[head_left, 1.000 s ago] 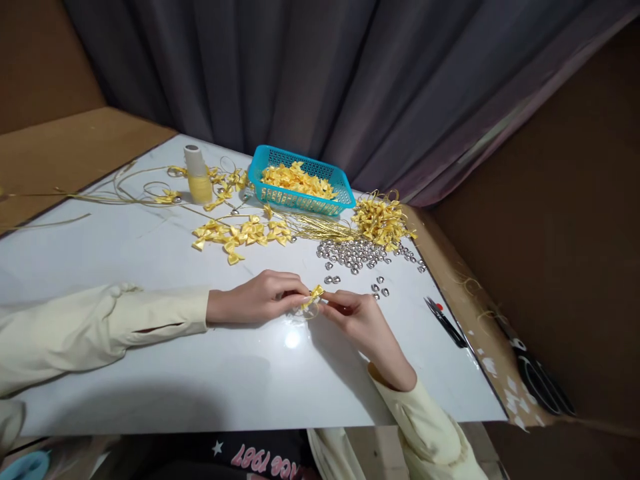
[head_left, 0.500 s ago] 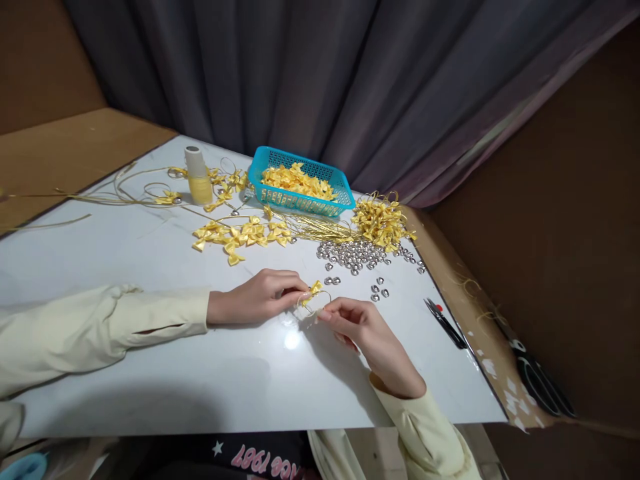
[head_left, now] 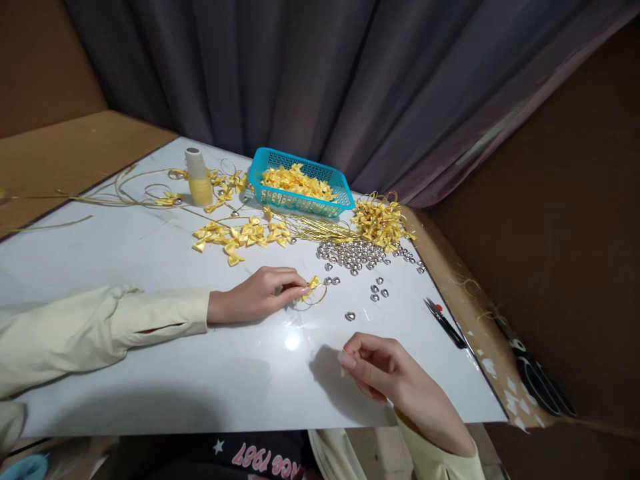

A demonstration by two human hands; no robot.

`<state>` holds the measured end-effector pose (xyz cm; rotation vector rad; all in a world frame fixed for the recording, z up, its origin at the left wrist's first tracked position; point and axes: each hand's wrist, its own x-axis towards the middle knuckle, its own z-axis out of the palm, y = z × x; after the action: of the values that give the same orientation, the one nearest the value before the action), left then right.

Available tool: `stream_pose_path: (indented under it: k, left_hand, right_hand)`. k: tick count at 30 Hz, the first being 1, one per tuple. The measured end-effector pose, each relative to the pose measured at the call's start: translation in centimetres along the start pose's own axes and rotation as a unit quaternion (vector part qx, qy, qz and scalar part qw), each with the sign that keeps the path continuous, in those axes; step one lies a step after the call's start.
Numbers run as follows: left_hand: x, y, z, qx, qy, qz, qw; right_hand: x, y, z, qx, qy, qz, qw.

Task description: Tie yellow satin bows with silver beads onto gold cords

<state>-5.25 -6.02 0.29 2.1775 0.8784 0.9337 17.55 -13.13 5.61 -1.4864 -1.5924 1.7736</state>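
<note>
A bow (head_left: 313,285) is pinched by the left hand (head_left: 260,297); its cord (head_left: 320,301), seemingly nipped by the right hand (head_left: 385,373) near the table's (head_left: 150,400) front edge, is best drawn evenly.

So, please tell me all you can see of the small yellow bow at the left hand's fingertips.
The small yellow ribbon bow looks like shiny satin, with two short wings and a tight middle. The left hand pinches one wing between thumb and forefinger, low at the white glossy table; whether the bow touches it is unclear. A thin golden cord loop curves out beneath the bow. The right hand is apart from it.
</note>
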Motion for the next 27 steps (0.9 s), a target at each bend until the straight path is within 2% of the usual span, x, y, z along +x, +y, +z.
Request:
stream_pose_path:
  k: [12,19,23,27]
  left_hand:
    - [0.0,0.0,-0.1,-0.015,0.004,-0.032,0.999]
    - [0.1,-0.1,0.1,-0.038,-0.009,-0.039,0.999]
    - [0.2,-0.3,0.2,-0.103,-0.014,-0.099,0.990]
    - [0.2,-0.3,0.3,-0.150,-0.014,-0.149,0.977]
  right_hand:
    - [-1.5,1.3,-0.2,-0.013,-0.044,0.028,0.999]
    - [-2.0,2.0,-0.5,-0.113,-0.029,0.014,0.993]
    - [-2.5,2.2,-0.6,-0.088,0.001,-0.047,0.995]
    - [-3.0,2.7,-0.9,0.011,0.050,-0.102,0.993]
